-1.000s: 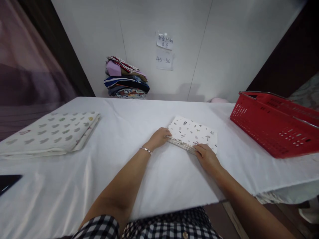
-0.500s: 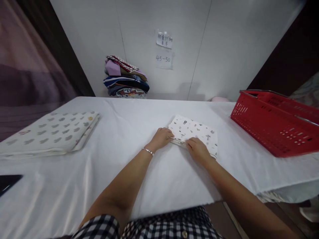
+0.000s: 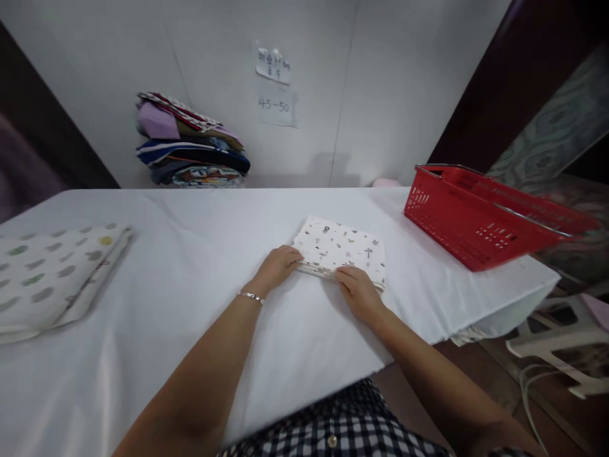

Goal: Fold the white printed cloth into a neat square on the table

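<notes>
A white cloth with small plant and animal prints (image 3: 340,246) lies folded into a flat rectangle in front of me. My left hand (image 3: 280,263) pinches its near left corner, fingertips on top and thumb hidden at the edge. Farther right along the same near edge, my right hand (image 3: 359,289) is closed on the layers, with its fingers over the top. Between the two hands the stacked fold edges show. On the left of the table lies a larger folded white cloth with grey, green and yellow spots (image 3: 52,273), touched by neither hand.
A red plastic basket (image 3: 457,222) with metal handles stands at the right of the white-covered table (image 3: 200,235). Folded fabrics (image 3: 190,143) are piled at the back left against the wall. A white plastic stool (image 3: 561,343) is on the floor to the right.
The view has turned to the right, so everything sits farther left in it. Both hands keep their hold on the printed cloth's near edge, which now lies flatter under my right fingers.
</notes>
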A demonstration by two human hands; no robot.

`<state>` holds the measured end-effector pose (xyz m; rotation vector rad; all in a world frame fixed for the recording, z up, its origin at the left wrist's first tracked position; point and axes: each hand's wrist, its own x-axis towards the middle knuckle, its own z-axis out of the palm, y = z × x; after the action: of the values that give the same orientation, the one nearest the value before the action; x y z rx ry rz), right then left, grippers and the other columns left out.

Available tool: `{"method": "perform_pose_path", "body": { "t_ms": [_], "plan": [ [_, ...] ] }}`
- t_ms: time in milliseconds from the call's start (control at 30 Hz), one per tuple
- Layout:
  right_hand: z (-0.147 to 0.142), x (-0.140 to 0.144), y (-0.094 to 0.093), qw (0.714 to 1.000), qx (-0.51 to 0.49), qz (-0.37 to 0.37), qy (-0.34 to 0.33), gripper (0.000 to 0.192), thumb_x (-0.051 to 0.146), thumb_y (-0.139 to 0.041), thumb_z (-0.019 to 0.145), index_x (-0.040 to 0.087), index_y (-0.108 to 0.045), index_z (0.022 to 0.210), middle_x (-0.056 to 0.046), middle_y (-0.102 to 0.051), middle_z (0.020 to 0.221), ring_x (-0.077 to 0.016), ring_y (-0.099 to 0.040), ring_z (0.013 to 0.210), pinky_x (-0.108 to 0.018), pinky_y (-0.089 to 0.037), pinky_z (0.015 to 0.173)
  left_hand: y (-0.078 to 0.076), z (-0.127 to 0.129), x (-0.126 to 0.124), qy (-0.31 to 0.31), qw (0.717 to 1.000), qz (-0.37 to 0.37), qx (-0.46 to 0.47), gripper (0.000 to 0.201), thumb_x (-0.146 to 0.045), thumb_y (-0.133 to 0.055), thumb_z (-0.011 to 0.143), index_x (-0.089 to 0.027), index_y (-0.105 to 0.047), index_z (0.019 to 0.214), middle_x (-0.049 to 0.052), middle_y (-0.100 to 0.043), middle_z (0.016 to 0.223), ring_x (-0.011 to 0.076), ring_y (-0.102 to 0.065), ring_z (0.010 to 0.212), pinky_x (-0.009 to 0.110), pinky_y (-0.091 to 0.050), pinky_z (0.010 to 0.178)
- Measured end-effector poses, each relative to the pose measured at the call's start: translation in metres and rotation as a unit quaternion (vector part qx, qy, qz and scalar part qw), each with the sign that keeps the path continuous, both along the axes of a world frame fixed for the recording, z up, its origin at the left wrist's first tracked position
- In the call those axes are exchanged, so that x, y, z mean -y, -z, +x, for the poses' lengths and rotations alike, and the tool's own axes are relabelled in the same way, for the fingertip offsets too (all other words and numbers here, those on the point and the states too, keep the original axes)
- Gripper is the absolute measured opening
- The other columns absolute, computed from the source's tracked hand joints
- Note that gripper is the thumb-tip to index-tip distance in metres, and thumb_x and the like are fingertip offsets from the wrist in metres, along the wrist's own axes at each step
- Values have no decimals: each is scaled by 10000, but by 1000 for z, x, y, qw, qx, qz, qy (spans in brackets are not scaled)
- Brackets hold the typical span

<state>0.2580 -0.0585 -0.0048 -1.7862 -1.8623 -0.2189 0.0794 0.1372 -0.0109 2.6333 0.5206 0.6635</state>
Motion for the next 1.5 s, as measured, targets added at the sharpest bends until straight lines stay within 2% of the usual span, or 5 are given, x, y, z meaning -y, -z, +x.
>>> {"method": "perform_pose_path", "body": {
  "t_ms": [167, 333, 567, 967, 1500],
  "plan": [
    [43, 51, 5, 960, -198, 118, 160, 239, 293, -465, 836, 178, -645, 946, -95, -645, 1003, -209, -577, 949, -372, -462, 822, 1, 1, 0, -5, 1000, 16, 10, 223, -250, -473, 827, -259, -678, 914, 20, -657, 1008, 193, -543, 1001, 349, -442, 881],
    [69, 75, 14, 868, -420, 9, 263, 338, 388, -534, 753, 135, -634, 953, -56, -658, 758, -175, -599, 657, -295, -470, 574, -2, 0, 3, -12, 1000, 19, 14, 225, -258, -466, 824, -246, -673, 911, 28, -655, 1010, 195, -542, 1007, 338, -447, 873],
    [67, 71, 24, 937, -272, -1, 218, 233, 323, -530, 752, 188, -671, 879, -41, -679, 868, -160, -578, 726, -297, -445, 707, -11, 8, 20, -40, 998, 47, 16, 237, -327, -527, 815, -226, -631, 1002, 35, -646, 1065, 212, -546, 1029, 392, -394, 919],
    [57, 64, 16, 945, -189, -65, 259, 208, 242, -472, 796, 207, -668, 859, -38, -675, 860, -167, -584, 755, -266, -406, 678, -17, 107, 126, 134, 986, 96, 6, 237, -220, -553, 820, -222, -584, 1055, 37, -590, 1122, 196, -491, 1056, 364, -340, 924],
    [43, 77, 14, 959, -130, -74, 241, 162, 227, -442, 817, 191, -599, 812, -36, -627, 792, -155, -540, 714, -252, -359, 652, -6, 124, 136, 130, 987, 97, -18, 177, -170, -536, 828, -232, -600, 980, 12, -607, 1025, 180, -499, 987, 324, -362, 849]
  ]
}}
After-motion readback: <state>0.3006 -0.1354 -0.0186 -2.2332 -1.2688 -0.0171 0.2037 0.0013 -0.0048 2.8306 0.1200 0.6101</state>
